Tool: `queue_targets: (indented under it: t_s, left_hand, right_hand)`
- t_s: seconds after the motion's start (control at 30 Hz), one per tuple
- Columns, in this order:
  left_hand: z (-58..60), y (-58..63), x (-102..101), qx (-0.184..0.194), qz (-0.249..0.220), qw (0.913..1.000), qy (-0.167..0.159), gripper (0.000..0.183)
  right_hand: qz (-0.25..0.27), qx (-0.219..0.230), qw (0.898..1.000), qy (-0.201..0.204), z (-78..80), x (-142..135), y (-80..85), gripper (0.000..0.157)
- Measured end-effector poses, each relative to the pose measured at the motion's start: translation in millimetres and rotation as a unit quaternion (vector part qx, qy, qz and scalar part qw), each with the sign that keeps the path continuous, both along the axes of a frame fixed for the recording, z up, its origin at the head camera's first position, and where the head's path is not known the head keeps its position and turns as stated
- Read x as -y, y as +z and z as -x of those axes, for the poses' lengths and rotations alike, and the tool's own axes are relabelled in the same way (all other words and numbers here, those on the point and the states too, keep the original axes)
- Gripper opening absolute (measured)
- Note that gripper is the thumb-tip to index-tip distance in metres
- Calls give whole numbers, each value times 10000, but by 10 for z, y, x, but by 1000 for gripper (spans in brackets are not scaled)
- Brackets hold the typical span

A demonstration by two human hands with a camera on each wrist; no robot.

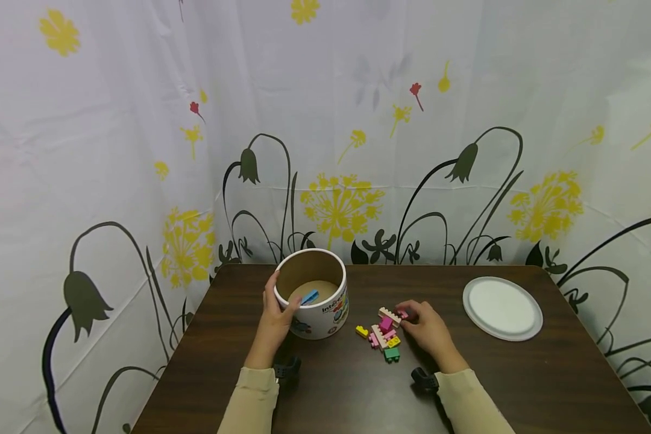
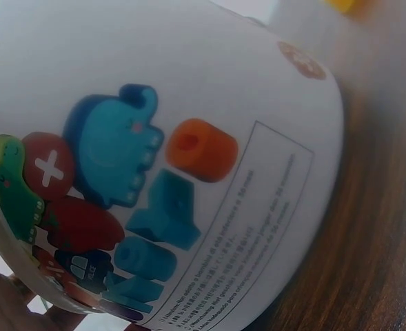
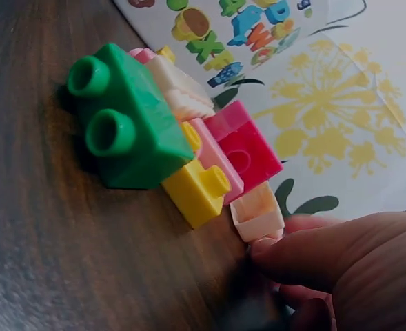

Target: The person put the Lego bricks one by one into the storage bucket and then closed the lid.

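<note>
My left hand (image 1: 275, 316) grips the near left rim of a white printed bucket (image 1: 320, 319), thumb over the edge and fingers along the outside. A blue brick (image 1: 310, 297) lies on the bucket's floor. To the right, my right hand (image 1: 427, 329) pinches a small pink brick (image 1: 403, 314) between thumb and fingertips, at the far end of a cream brick (image 1: 389, 316). In the right wrist view the thumb comes right up to that cream brick (image 3: 258, 214). Beside it in the pile are a magenta brick (image 3: 244, 152), yellow brick (image 3: 197, 196) and green brick (image 3: 130, 124).
A white round plate (image 1: 502, 308) lies at the right of the dark wooden table (image 1: 347, 392). A lone yellow brick (image 1: 361, 331) sits between the bucket and the pile. Behind the table hangs a flower-printed curtain (image 1: 325, 90).
</note>
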State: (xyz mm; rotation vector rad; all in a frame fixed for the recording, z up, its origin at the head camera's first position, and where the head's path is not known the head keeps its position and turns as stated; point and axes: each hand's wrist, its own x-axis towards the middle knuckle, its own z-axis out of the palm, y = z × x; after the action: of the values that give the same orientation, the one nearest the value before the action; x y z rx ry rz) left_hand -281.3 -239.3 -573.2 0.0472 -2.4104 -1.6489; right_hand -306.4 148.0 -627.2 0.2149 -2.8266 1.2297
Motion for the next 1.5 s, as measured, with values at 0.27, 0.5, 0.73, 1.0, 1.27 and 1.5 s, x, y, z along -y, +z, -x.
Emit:
queue_targets:
  t_s: [0.27, 0.5, 0.73, 1.0, 1.27, 1.5]
  left_hand:
    - [-7, 3, 11, -4, -29, 10000, -10, 90]
    - [-3, 6, 9, -22, -26, 10000, -83, 90]
    - [0, 40, 5, -22, -10, 10000, -94, 91]
    - [-24, 42, 7, 86, 54, 9999, -46, 90]
    - [-30, 36, 1, 88, 79, 9999, -73, 91]
    - [-24, 42, 4, 58, 34, 10000, -35, 90]
  right_hand:
    - [468, -75, 9981, -389, -8, 3, -8, 24]
    - [1516, 123, 9858, -706, -27, -45, -52, 25]
    - [2061, 421, 9723, -1023, -36, -18, -31, 29]
    - [2859, 584, 9528, -837, -135, 142, 220, 38]
    - [3491, 833, 9333, -142, -93, 564, 598, 38]
    - [4240, 553, 9038, 160, -24, 1140, 858, 33]
